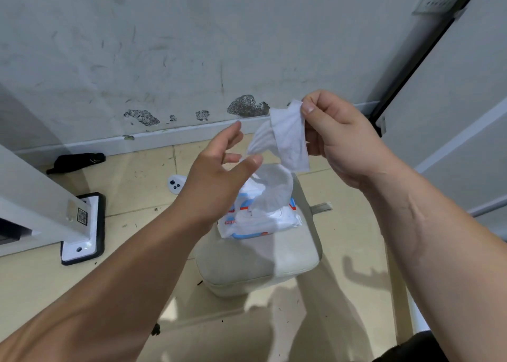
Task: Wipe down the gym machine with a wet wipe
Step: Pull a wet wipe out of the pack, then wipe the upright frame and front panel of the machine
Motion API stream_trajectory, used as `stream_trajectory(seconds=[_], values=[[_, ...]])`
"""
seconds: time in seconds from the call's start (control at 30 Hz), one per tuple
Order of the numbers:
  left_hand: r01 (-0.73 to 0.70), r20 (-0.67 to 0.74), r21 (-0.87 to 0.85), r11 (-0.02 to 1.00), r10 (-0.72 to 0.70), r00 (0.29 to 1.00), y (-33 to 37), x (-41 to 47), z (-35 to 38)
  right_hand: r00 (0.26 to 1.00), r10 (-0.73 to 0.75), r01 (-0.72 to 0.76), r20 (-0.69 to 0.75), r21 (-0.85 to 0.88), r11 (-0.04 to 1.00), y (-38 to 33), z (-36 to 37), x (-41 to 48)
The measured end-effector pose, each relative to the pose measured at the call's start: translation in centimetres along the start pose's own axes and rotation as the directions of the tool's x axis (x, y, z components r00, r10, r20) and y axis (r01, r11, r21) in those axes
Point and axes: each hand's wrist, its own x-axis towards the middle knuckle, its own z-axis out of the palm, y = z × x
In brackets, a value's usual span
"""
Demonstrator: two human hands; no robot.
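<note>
My right hand (340,139) pinches the top corner of a white wet wipe (288,137), which hangs folded in the air above the pack. My left hand (216,167) hovers beside it with fingers spread and relaxed, holding nothing. Below lies the white and blue wet wipe pack (260,216) with another wipe sticking up out of its opening. The pack rests on a pale cushioned stool (260,263). A white machine frame (35,197) with a bolted foot plate (82,232) stands at the left.
The scuffed white wall (192,60) with a skirting board runs across the back. A black object (76,163) lies on the tiled floor by the wall. A small white disc (177,184) lies near it. White panels (452,115) stand at the right.
</note>
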Motion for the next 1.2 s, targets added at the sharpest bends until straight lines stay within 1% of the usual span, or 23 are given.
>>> stream_trajectory(seconds=[0.07, 0.1, 0.23, 0.3, 0.4, 0.47, 0.6, 0.73, 0.87, 0.93, 1.0, 1.03, 1.13, 1.2], values=[[-0.018, 0.062, -0.036, 0.999, 0.020, 0.998, 2.1, 0.9, -0.4, 1.000, -0.017, 0.016, 0.022, 0.029, 0.999, -1.3, 0.3, 0.3], [-0.026, 0.041, -0.043, 0.999, 0.028, 0.999, 3.2, 1.1, -0.8, 1.000, -0.023, 0.023, 0.021, 0.029, 0.999, -2.1, 0.6, 0.6], [-0.009, -0.185, -0.136, 0.991, -0.017, 0.983, 7.9, 1.0, -4.0, 1.000, 0.007, -0.007, -0.013, 0.021, 1.000, -6.5, 2.4, 2.0], [0.023, -0.260, -0.156, 0.988, -0.063, 0.964, 11.0, 0.1, -6.4, 0.998, 0.048, -0.047, -0.028, 0.033, 0.998, -9.7, 3.7, 2.7], [0.097, -0.358, -0.203, 0.974, -0.166, 0.919, 16.7, -1.7, -10.3, 0.992, 0.123, -0.122, -0.011, 0.066, 0.990, -15.7, 6.4, 3.1], [0.124, -0.410, -0.209, 0.970, -0.202, 0.889, 21.0, -3.2, -13.1, 0.987, 0.158, -0.158, 0.010, 0.096, 0.983, -20.3, 8.7, 2.9], [0.147, -0.500, -0.210, 0.967, -0.235, 0.834, 30.0, -6.9, -18.8, 0.977, 0.182, -0.193, 0.109, 0.106, 0.975, -29.6, 13.2, 1.6], [0.173, -0.562, -0.210, 0.962, -0.263, 0.784, 38.5, -11.9, -24.1, 0.964, 0.203, -0.224, 0.175, 0.112, 0.968, -38.8, 17.1, -0.4], [0.215, -0.652, -0.220, 0.952, -0.307, 0.693, 46.5, -16.2, -29.5, 0.956, 0.222, -0.236, 0.192, 0.051, 0.970, -48.4, 19.9, -2.1], [0.209, -0.695, -0.213, 0.954, -0.298, 0.654, 50.3, -18.0, -32.3, 0.953, 0.222, -0.231, 0.206, 0.021, 0.973, -53.2, 21.3, -3.0], [0.195, -0.709, -0.188, 0.963, -0.271, 0.651, 54.3, -19.8, -35.1, 0.949, 0.221, -0.229, 0.226, 0.005, 0.974, -58.0, 22.7, -4.0], [0.185, -0.707, -0.160, 0.970, -0.243, 0.664, 56.1, -20.6, -36.6, 0.948, 0.218, -0.225, 0.233, 0.006, 0.974, -60.3, 23.4, -4.4], [0.157, -0.664, -0.013, 0.988, -0.126, 0.737, 60.5, -22.1, -40.8, 0.941, 0.204, -0.230, 0.270, 0.071, 0.971, -66.2, 25.6, -5.7], [0.160, -0.596, 0.160, 0.974, -0.034, 0.802, 63.4, -22.4, -43.6, 0.941, 0.191, -0.232, 0.279, 0.124, 0.965, -69.6, 27.2, -6.3]])
